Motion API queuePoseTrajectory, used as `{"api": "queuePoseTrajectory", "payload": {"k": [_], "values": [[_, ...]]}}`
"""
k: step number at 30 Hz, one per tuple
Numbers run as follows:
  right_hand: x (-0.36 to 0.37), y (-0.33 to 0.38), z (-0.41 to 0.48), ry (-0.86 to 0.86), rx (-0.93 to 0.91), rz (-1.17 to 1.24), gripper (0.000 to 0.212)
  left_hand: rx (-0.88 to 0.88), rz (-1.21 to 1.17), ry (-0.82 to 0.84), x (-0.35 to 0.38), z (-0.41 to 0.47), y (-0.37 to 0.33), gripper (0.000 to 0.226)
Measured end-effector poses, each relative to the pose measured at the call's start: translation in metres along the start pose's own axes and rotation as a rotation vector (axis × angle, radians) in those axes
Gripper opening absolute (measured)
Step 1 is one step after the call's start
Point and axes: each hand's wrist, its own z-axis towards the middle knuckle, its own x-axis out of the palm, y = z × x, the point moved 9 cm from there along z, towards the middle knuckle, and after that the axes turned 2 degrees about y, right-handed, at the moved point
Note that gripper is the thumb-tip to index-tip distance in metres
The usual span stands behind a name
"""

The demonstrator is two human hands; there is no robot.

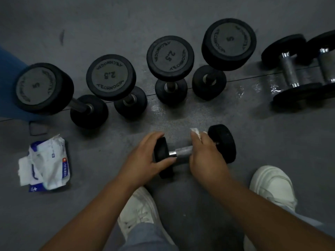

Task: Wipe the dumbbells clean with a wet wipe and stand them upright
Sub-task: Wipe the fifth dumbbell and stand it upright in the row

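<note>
Four black round-headed dumbbells stand on end in a row across the grey floor [272, 142]. They are the left 5 dumbbell [39, 87], the first 2.5 dumbbell [110, 77], the second 2.5 dumbbell [170, 56] and the right 5 dumbbell [229, 43]. Each has a flat grey cap with raised lettering, and they stand close together without touching.

In front of the row, between the person's white shoes [139, 209], the small dumbbell [222, 142] lies sideways, low at the floor. I can't tell whether it rests there. The left hand [145, 158] grips its left head, fingers curled over the top and thumb underneath. The right hand [206, 156] is wrapped round the metal handle with the wet wipe [196, 132] bunched inside it, a white corner poking out above the knuckles.

Far right, a lying dumbbell [290, 69] is on its side. A second lying dumbbell [324, 66] sits just beside it and is cut by the frame edge.

A blue mat [10, 84] fills the left edge behind the left 5 dumbbell. The floor shines wet between the row and the hands, and again by the lying pair. There is bare floor to the right of the small dumbbell.

The wipes pack [49, 165] lies well to the left of the hands, opened and crumpled, with white sheets spilling from its left side.
</note>
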Motion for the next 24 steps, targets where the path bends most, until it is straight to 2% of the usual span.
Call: {"api": "queuePoseTrajectory", "payload": {"k": [3,8,11,15,18,22,24], "values": [[0.005,0.004,0.018,0.019,0.023,-0.033,0.074,0.069,0.223,0.113,0.003,0.024,-0.011,0.108],[0.003,0.028,0.048,0.093,-0.258,-0.112,0.071,0.054,0.330,0.115,-0.010,0.055,-0.001,0.129],[-0.006,0.025,0.066,0.052,-0.209,-0.118,0.076,-0.023,0.186,0.067,-0.019,0.069,0.013,0.128],[0.009,0.050,0.071,0.217,-0.369,-0.150,0.074,-0.092,-0.053,-0.005,-0.020,0.072,0.031,0.124],[-0.010,0.027,0.085,0.140,-0.188,-0.179,0.075,-0.065,-0.076,0.022,-0.014,0.072,0.033,0.130],[0.017,0.069,0.050,0.245,-0.437,-0.080,0.076,-0.010,-0.116,0.074,-0.008,0.072,0.039,0.136],[0.007,0.052,0.061,0.204,-0.392,-0.063,0.073,0.026,-0.089,0.102,-0.008,0.072,0.041,0.137]]}}
